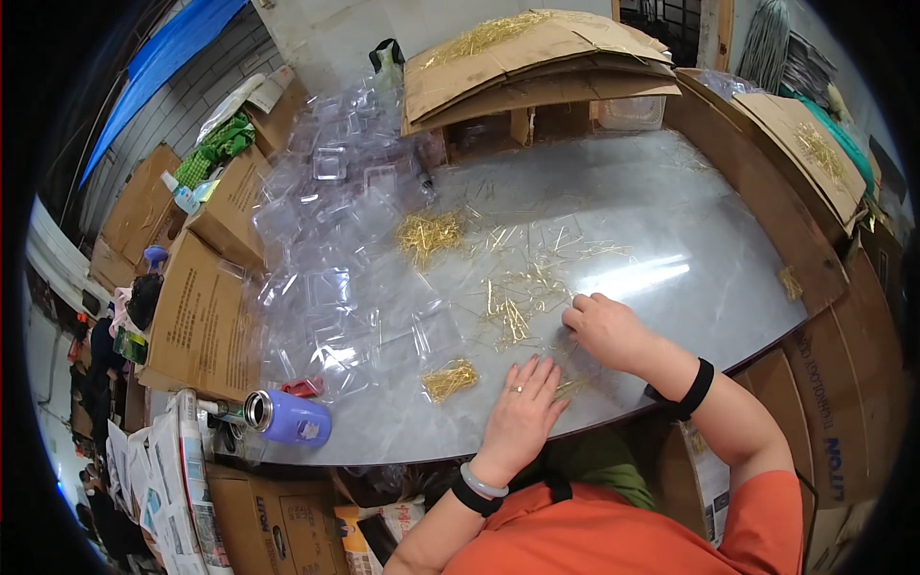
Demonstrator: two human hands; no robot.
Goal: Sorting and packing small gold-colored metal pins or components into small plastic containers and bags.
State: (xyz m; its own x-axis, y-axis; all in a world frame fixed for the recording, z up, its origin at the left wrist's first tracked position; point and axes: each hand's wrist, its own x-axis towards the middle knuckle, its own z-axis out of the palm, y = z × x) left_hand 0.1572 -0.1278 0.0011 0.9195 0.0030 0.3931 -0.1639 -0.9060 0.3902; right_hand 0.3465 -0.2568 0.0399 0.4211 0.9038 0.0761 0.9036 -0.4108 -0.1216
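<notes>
Gold-coloured bent wire pieces (511,314), some with hooked ends, lie loose on the grey table in front of my hands. My left hand (522,407) rests flat near the table's front edge, fingers stretched out. Beside its thumb lie a few thin gold wires (572,387). My right hand (613,333) is just right of the loose wires, its fingers curled together at the tabletop; what they pinch, if anything, is hidden. A tidy gold wire bundle (448,380) sits left of my left hand, and a bigger wire heap (428,238) lies farther back.
Clear plastic trays (331,287) cover the table's left side. A purple bottle (297,419) lies at the front left by a red object (303,387). Cardboard (537,72) roofs compartments at the back, and a cardboard wall (757,206) borders the right. Cartons (201,321) stand left.
</notes>
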